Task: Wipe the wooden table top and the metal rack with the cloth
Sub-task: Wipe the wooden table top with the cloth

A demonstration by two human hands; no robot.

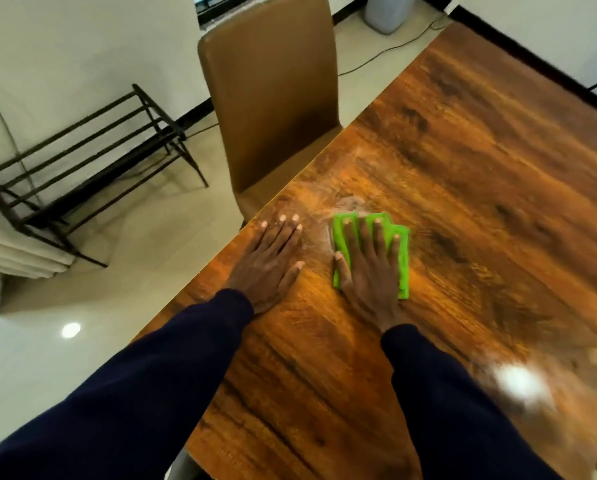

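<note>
Near the left edge of the wooden table top (463,168), you are pressing your right hand (370,271) flat, fingers spread, on the folded green cloth (404,261), while your left hand (269,261) is resting open on bare wood beside it. The cloth's long axis is running away from you, along your fingers, toward a whitish smear (345,199), so keeping palm pressure even and strokes overlapping is looking wise.

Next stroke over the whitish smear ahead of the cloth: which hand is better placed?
Right. The right hand lies flat on the green cloth, directly behind the smear. The left hand rests bare on the table top near its edge, touching no cloth.
</note>
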